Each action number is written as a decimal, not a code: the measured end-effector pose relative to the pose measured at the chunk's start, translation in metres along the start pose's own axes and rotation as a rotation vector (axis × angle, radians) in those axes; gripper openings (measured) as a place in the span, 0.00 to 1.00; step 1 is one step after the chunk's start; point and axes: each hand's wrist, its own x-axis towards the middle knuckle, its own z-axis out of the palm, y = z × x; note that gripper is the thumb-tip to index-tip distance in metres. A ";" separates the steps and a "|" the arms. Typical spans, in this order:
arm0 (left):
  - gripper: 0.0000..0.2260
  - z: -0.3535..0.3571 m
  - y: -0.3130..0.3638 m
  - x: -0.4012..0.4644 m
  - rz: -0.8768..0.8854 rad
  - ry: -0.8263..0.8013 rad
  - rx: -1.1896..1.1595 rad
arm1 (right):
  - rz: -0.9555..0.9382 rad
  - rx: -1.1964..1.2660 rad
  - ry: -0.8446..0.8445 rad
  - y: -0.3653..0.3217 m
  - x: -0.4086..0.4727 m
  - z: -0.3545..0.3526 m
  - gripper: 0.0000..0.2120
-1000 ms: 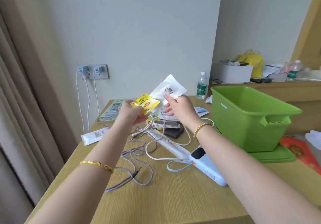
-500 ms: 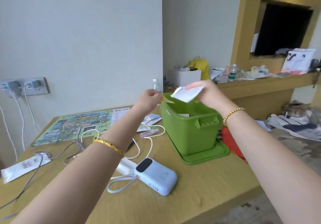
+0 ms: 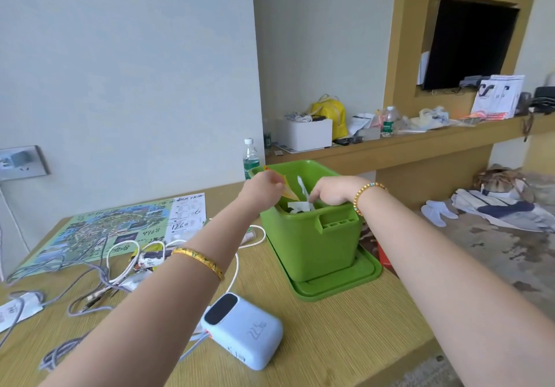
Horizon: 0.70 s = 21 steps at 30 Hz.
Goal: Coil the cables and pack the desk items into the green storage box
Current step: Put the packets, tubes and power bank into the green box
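Both hands reach over the open top of the green storage box (image 3: pixel 312 236). Left hand (image 3: pixel 264 187) hovers at the box's near-left rim, fingers pinched closed on a yellow packet (image 3: pixel 289 192) that angles down into the box. Right hand (image 3: pixel 332 191) is just beside it, dipped past the rim, its fingers curled downward at a white packet (image 3: pixel 302 189) standing upright inside; whether the fingers actually grip it cannot be told. More white paper lies in the box beneath the two hands. A gold bangle (image 3: pixel 199 260) circles the left wrist and a beaded bracelet (image 3: pixel 365 196) the right.

Directly under the hands, the box stands on its green lid (image 3: pixel 339 281) on a wooden desk (image 3: pixel 345 326). Below the left forearm, close to the viewer, lies a pale blue power bank (image 3: pixel 243 334). Left of the left forearm, a tangle of white cables (image 3: pixel 132 262) and grey braided cables (image 3: pixel 90 281) sprawls uncoiled across the desk, partly over a colourful map (image 3: pixel 105 233). Beyond the left hand, behind the box, a plastic water bottle (image 3: pixel 250 158) stands upright against the wall. Beyond the right hand, a shelf (image 3: pixel 420 143) holds a white box, a yellow bag and other clutter.
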 end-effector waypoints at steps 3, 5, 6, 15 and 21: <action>0.10 0.002 -0.001 0.007 0.006 -0.005 0.053 | 0.030 0.046 0.078 -0.006 0.001 -0.007 0.23; 0.10 0.003 0.002 0.014 0.025 0.017 0.040 | 0.027 0.157 0.218 -0.007 0.002 -0.011 0.24; 0.10 0.004 0.004 0.017 0.039 0.026 0.029 | 0.029 0.234 0.284 -0.006 0.003 -0.011 0.24; 0.16 0.013 0.004 0.018 0.027 -0.039 0.416 | 0.022 0.434 0.409 -0.004 0.005 -0.002 0.23; 0.13 -0.028 -0.028 -0.008 0.118 0.245 0.170 | -0.108 0.373 0.508 -0.065 0.017 0.005 0.22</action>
